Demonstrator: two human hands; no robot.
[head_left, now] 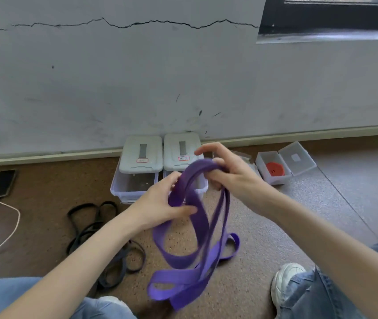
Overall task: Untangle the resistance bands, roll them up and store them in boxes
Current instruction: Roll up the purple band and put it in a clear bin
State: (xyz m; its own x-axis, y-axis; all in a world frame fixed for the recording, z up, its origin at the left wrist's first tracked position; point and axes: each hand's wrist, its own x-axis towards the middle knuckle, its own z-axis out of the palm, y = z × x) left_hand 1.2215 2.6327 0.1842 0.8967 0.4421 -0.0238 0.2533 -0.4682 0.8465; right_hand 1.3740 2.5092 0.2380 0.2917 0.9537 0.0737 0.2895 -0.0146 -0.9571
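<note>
A purple resistance band [197, 229] hangs in tangled loops between my hands, its lower end reaching the floor near my knees. My left hand [160, 203] pinches a strand of it with thumb and fingers. My right hand [227, 171] holds the top of the loops, fingers curled round them, index finger stretched out. A black resistance band [96, 229] lies tangled on the floor to the left. Two white storage boxes [141, 155] [178, 146] stand by the wall with their lids raised. A small clear box [273, 166] at the right holds a rolled red band [274, 169].
A phone [1, 183] on a white charging cable [6, 224] lies on the floor at far left. The wall and its baseboard run right behind the boxes. My knees in jeans and a white shoe [287, 284] frame the bottom.
</note>
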